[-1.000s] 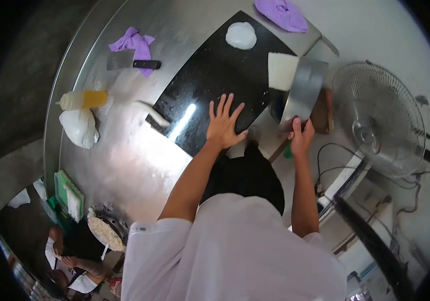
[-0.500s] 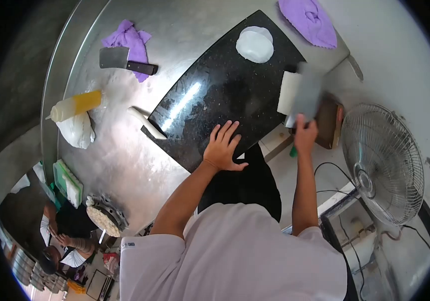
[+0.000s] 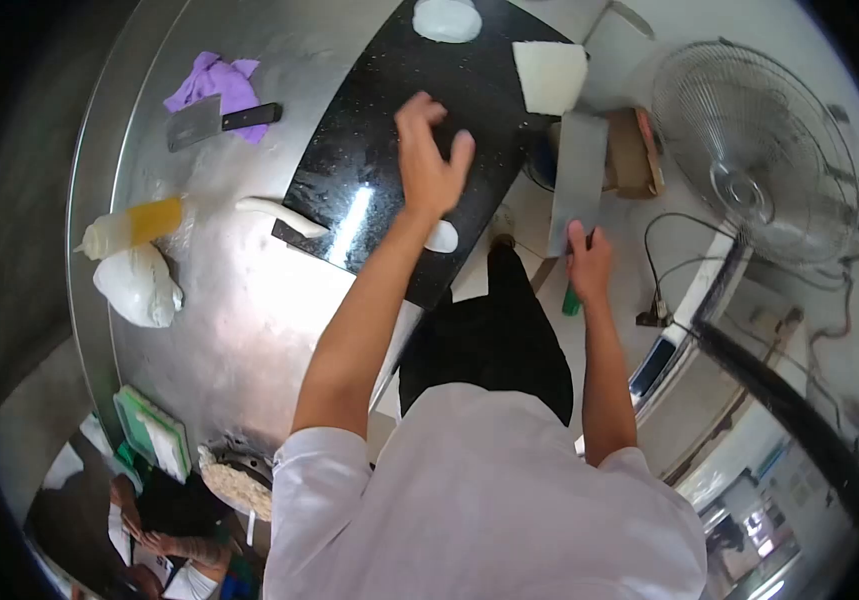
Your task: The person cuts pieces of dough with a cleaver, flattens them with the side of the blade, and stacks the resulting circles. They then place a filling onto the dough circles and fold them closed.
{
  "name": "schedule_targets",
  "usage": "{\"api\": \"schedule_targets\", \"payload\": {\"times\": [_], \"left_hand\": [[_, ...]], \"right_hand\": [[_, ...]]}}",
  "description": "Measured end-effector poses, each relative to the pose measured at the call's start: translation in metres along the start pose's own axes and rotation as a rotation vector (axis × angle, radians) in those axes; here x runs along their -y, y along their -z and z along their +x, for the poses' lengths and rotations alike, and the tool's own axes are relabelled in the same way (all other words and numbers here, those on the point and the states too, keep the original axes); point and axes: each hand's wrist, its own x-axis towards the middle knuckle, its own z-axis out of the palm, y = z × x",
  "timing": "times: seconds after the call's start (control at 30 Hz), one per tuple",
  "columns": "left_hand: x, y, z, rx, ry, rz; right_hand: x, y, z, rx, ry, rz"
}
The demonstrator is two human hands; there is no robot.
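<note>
My left hand [image 3: 430, 165] hovers over the black board [image 3: 369, 130], thumb and fingers apart, with nothing in it. A small flat white disc, perhaps dough [image 3: 441, 236], lies on the board beside my left wrist. My right hand [image 3: 590, 265] grips a broad-bladed cleaver [image 3: 578, 170] by its green handle [image 3: 571, 300]. The blade is held off the board's right edge, just below a folded white cloth [image 3: 550, 77]. A stack of thin white rounds [image 3: 446, 19] sits at the far end. One white dough strip [image 3: 284, 214] lies across the board's left corner.
On the steel table [image 3: 219, 320], a second cleaver [image 3: 195, 124] rests on a purple cloth [image 3: 217, 85]. A bottle of yellow liquid [image 3: 134, 222] and a white bag [image 3: 139, 285] lie left. A fan [image 3: 754, 150] stands right. Another person's arms [image 3: 164, 540] show lower left.
My left hand has risen off the board, and a small white disc now shows near it. My right hand has drawn the cleaver away from the white cloth. The whole view has shifted.
</note>
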Motion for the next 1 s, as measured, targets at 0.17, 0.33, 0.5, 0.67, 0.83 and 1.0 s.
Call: {"api": "schedule_targets", "payload": {"times": [0.17, 0.33, 0.5, 0.67, 0.83, 1.0], "left_hand": [[-0.039, 0.014, -0.055, 0.196, -0.139, 0.522], [0.006, 0.016, -0.019, -0.213, -0.042, 0.195], [-0.004, 0.032, -0.080, 0.511, -0.021, 0.870], [-0.011, 0.032, -0.079, 0.704, 0.017, 0.988], [0.001, 0.014, -0.043, 0.595, -0.100, 0.957], [0.004, 0.013, -0.017, 0.622, -0.225, 0.955]], "right_hand": [[-0.028, -0.002, -0.062, 0.041, -0.201, -0.090], [-0.038, -0.028, -0.048, 0.194, 0.158, -0.258], [0.027, -0.072, -0.036, 0.589, 0.306, -0.404], [0.055, -0.074, -0.033, 0.649, 0.337, -0.617], [0.050, -0.079, -0.010, 0.557, 0.437, -0.621], [0.066, -0.085, -0.002, 0.552, 0.429, -0.604]]}}
